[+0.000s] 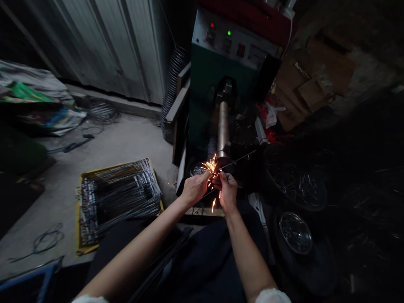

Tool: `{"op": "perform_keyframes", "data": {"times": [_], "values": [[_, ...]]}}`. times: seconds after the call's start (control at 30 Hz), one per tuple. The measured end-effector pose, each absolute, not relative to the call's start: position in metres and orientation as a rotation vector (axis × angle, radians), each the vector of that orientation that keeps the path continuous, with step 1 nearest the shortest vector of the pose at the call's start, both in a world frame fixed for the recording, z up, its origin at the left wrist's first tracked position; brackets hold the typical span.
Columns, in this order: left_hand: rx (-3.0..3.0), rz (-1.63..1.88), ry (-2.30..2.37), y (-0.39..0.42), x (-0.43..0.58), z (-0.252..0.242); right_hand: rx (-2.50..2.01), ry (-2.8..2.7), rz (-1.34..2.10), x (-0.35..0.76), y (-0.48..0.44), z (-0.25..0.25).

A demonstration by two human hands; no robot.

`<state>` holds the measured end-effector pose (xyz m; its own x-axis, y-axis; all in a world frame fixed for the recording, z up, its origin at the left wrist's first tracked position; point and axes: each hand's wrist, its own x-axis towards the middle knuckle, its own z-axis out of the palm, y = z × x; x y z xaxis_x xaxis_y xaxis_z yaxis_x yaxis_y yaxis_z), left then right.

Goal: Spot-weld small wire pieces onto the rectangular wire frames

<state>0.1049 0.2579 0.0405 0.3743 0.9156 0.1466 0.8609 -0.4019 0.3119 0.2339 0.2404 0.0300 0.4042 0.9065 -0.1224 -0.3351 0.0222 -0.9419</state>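
Sparks fly at the tip of a spot welder's metal arm (pixel 223 126), right between my two hands. My left hand (pixel 196 188) is closed at the left of the sparks, its fingers pinched on a thin metal wire. From the other side my right hand (pixel 228 191) pinches the metal wire (pixel 241 158) just below the arm's tip. One end of this wire slants up to the right past my fingers. The exact contact point is hidden by the sparks and fingertips.
The green welding machine (pixel 205 84) stands ahead with red and green lights lit. At left, a yellow crate (pixel 78 219) holds many metal wire pieces. On the right are a dark basin (pixel 320 198) and a clear bowl (pixel 296 233) with small metal parts. Cardboard (pixel 292 88) lies behind.
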Motion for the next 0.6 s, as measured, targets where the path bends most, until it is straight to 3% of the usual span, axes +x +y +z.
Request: {"op": "perform_keyframes", "data": {"times": [0.23, 0.6], "values": [[2.475, 0.471, 1.486, 0.259, 0.092, 0.043, -1.229, -0.725, 1.082, 0.25, 0.216, 0.027], [2.524, 0.469, 1.404, 0.243, 0.064, 0.035, -1.47, -1.343, 1.441, 0.255, 0.092, -0.036]]}}
